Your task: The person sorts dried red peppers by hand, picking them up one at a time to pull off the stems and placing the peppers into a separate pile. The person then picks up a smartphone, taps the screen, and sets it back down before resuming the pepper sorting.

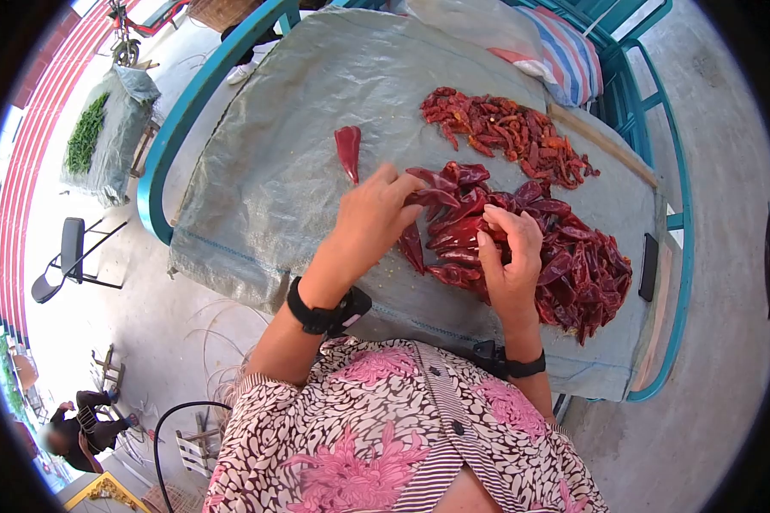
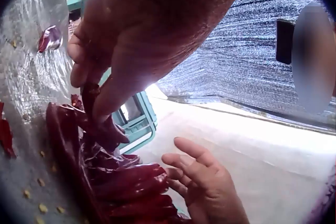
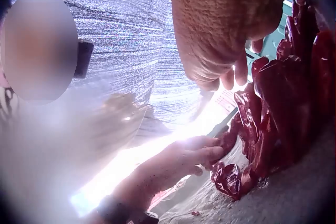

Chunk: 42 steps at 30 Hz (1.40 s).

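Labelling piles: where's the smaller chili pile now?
Head view, upper right: the smaller chili pile lies on the gray sheet, beyond the larger pile, beside the wooden strip.

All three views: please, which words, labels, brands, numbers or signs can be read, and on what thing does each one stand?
None: no text can be read in any view.
Black strapped device on the left wrist: small pale patch, too small to tell whether it bears print.
Pale patch with reddish marks: too blurred to read.
Red, white and blue striped sack: no readable lettering.
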Each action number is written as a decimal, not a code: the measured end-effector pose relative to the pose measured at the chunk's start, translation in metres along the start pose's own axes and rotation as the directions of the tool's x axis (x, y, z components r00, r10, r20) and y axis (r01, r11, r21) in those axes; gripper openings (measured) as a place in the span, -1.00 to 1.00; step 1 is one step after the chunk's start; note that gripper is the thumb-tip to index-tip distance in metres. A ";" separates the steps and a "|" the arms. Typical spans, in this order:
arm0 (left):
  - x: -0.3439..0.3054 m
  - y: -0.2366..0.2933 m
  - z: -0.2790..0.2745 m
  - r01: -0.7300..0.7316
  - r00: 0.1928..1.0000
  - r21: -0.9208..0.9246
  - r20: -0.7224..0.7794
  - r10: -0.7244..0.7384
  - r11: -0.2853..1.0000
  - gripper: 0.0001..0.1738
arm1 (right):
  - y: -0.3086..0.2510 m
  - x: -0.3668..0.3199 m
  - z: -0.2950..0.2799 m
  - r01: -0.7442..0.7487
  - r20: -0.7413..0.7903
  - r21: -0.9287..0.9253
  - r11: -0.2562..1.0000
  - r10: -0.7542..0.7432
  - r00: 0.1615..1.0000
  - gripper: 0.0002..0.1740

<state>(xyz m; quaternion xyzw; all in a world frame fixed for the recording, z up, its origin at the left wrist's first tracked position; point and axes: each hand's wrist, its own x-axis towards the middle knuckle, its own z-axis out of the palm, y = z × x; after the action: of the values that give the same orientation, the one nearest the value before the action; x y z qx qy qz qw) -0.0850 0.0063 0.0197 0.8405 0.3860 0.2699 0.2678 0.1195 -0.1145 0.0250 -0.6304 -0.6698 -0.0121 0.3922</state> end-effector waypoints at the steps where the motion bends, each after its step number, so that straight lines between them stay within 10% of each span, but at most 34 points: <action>1: -0.003 0.005 -0.003 0.003 1.000 -0.041 0.007 -0.003 0.999 -0.71 | -0.001 0.001 0.000 0.015 0.003 -0.007 1.000 -0.015 1.000 -0.62; 19: -0.021 -0.045 -0.025 0.356 0.878 0.239 -0.417 -0.235 0.903 -0.58 | -0.009 0.005 0.004 0.022 0.046 -0.036 0.999 -0.021 0.999 -0.64; 28: -0.017 -0.008 0.018 -0.202 0.978 0.133 -0.030 0.208 0.970 -0.48 | -0.009 0.005 0.005 0.024 0.040 -0.036 0.999 -0.022 0.999 -0.65; 42: -0.006 0.004 0.027 -0.167 0.970 -0.126 -0.197 0.141 0.978 -0.66 | -0.006 -0.002 -0.002 0.009 0.021 -0.038 0.999 -0.008 1.000 -0.61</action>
<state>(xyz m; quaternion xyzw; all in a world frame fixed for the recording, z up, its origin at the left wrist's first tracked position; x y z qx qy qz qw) -0.0691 -0.0072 0.0016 0.8177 0.3228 0.3945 0.2674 0.1157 -0.1185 0.0281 -0.6349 -0.6761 -0.0200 0.3733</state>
